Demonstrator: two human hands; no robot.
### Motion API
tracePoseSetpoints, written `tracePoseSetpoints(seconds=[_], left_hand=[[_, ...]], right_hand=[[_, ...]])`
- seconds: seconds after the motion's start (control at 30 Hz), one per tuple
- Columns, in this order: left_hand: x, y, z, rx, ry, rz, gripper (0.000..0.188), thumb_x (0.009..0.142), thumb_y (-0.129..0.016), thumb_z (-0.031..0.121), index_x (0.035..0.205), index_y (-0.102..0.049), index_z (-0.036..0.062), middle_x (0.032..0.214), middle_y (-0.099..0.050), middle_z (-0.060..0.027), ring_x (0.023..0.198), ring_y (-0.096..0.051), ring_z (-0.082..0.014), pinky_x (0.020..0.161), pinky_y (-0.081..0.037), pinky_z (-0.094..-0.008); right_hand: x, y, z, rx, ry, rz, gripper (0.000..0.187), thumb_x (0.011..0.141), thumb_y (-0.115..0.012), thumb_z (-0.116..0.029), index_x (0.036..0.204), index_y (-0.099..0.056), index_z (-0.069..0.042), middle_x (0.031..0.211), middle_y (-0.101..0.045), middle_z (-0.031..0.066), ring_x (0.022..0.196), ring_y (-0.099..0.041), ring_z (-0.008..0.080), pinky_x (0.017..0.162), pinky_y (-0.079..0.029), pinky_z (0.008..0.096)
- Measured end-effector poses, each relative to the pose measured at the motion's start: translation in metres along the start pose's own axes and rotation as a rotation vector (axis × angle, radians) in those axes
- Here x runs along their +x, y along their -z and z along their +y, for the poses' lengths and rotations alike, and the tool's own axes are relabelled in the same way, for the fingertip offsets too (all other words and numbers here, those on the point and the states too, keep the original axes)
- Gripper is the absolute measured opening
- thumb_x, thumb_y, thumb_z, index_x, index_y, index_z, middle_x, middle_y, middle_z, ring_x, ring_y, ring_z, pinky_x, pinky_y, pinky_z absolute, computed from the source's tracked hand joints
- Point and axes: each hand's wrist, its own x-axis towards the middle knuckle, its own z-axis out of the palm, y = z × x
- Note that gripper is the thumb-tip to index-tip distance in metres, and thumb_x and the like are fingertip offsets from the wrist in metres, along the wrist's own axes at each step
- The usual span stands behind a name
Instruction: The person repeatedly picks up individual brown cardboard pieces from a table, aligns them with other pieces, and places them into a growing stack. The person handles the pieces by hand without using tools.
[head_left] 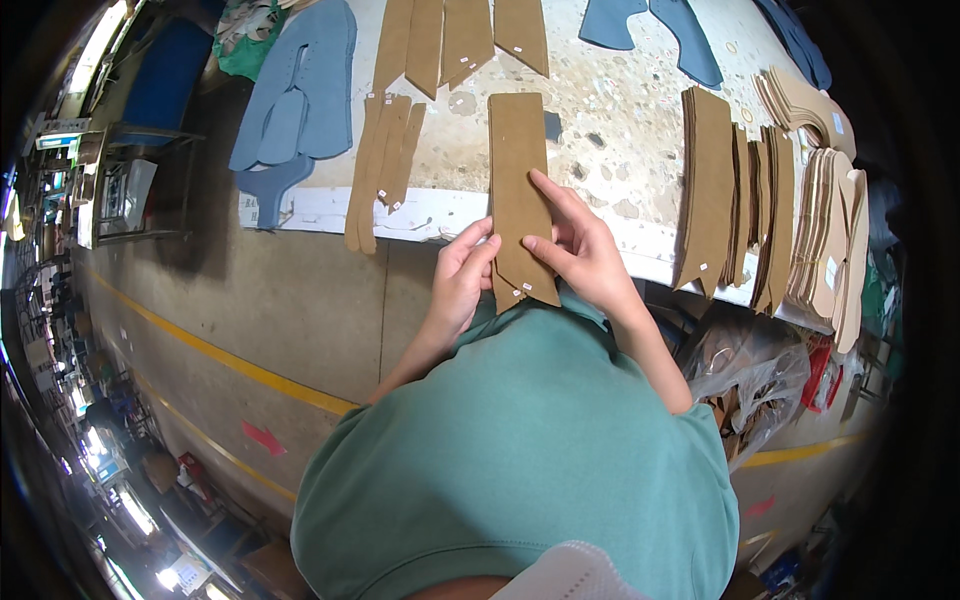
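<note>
A small stack of brown suede-like strips (519, 170) lies across the table's near edge, its slanted ends with small white labels overhanging toward me. My left hand (466, 272) pinches the stack's left edge near those ends, thumb on top and fingers partly hidden beneath. On the opposite edge is my right hand (583, 250). Its thumb presses on the top face and its index finger stretches along the side; the other fingers curl at the edge, partly out of sight. Narrow brown strips (370, 165) lie to the left of the stack.
More brown strips (468, 40) lie farther back. Blue pieces (325, 85) rest at the left and others (685, 40) at the far right. Brown stacks (708, 170) and beige pieces (820, 230) line the table's right side. Below it hangs a clear plastic bag (755, 385) of scraps.
</note>
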Motion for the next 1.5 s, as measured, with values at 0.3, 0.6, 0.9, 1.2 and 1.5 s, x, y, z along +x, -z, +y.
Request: tracePoseSetpoints(seconds=[0.3,0.6,0.9,1.2,1.5], left_hand=[[-0.002,-0.011,-0.003,-0.105,-0.022,-0.083,0.044,0.103,-0.048,0.015,0.142,-0.04,-0.001,0.106,-0.069,-0.0112,0.09,-0.069,-0.0148,0.075,-0.057,-0.028],[0.004,-0.037,0.005,0.419,-0.169,-0.298,0.035,0.103,-0.049,0.014,0.134,-0.052,-0.0015,0.102,-0.07,-0.0148,0.09,-0.07,-0.0182,0.08,-0.057,-0.0293],[0.015,-0.057,0.005,0.54,-0.238,-0.274,0.026,0.102,-0.051,0.013,0.121,-0.062,-0.0015,0.101,-0.071,-0.0127,0.088,-0.069,-0.0151,0.076,-0.055,-0.0252],[0.014,-0.058,0.004,0.587,-0.261,-0.258,0.026,0.101,-0.052,0.013,0.119,-0.063,-0.0021,0.1,-0.071,-0.0121,0.087,-0.069,-0.014,0.073,-0.056,-0.0241],[0.014,-0.048,0.005,0.727,-0.288,-0.495,0.019,0.095,-0.059,0.007,0.111,-0.066,-0.0014,0.087,-0.072,-0.0096,0.079,-0.071,-0.0131,0.068,-0.056,-0.0263]], right_hand=[[-0.003,0.016,-0.014,-0.195,-0.211,0.162,0.052,0.089,-0.064,0.001,0.139,-0.052,-0.005,0.113,-0.062,0.0089,0.098,-0.06,0.0075,0.083,-0.051,0.0237],[0.003,0.056,-0.043,-0.723,0.284,0.09,0.044,0.083,-0.055,0.007,0.125,-0.062,-0.005,0.116,-0.063,0.0175,0.099,-0.063,0.0373,0.086,-0.051,0.0404],[-0.016,0.12,-0.062,-0.634,0.482,0.568,0.039,0.089,-0.052,0.003,0.126,-0.062,-0.005,0.122,-0.064,0.0149,0.11,-0.064,0.0319,0.095,-0.049,0.0353],[-0.032,0.14,-0.013,-0.774,0.265,0.828,0.039,0.089,-0.055,0.001,0.127,-0.06,-0.002,0.124,-0.062,0.0175,0.111,-0.062,0.0358,0.097,-0.047,0.0374],[-0.051,0.123,-0.028,-0.871,0.193,0.852,0.034,0.088,-0.061,-0.001,0.122,-0.063,-0.002,0.103,-0.06,0.0168,0.095,-0.062,0.0341,0.086,-0.049,0.0398]])
